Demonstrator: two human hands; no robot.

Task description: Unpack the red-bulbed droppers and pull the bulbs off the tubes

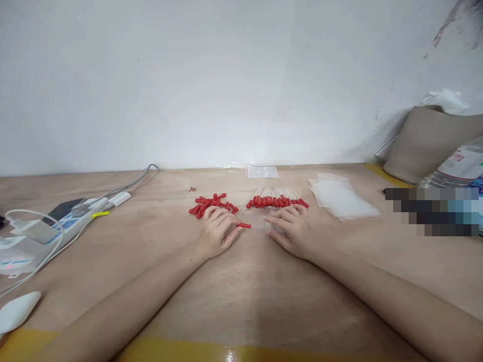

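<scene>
My left hand (217,229) rests on the wooden table (241,296), fingers curled and pinched on the red rubber bulb (244,225) of a clear glass dropper. My right hand (292,227) pinches the glass tube of that same dropper (260,228) from the other end. Just behind my left hand lies a loose pile of red bulbs (211,203). Behind my right hand sits a row of assembled droppers (277,201) with red bulbs, glass tips pointing to the wall.
A stack of clear plastic bags (341,198) lies to the right, another small bag (261,172) at the wall. A power strip with cables (68,218) and a white mouse (17,310) are on the left. A grey sack (430,141) and water bottle (458,168) stand far right.
</scene>
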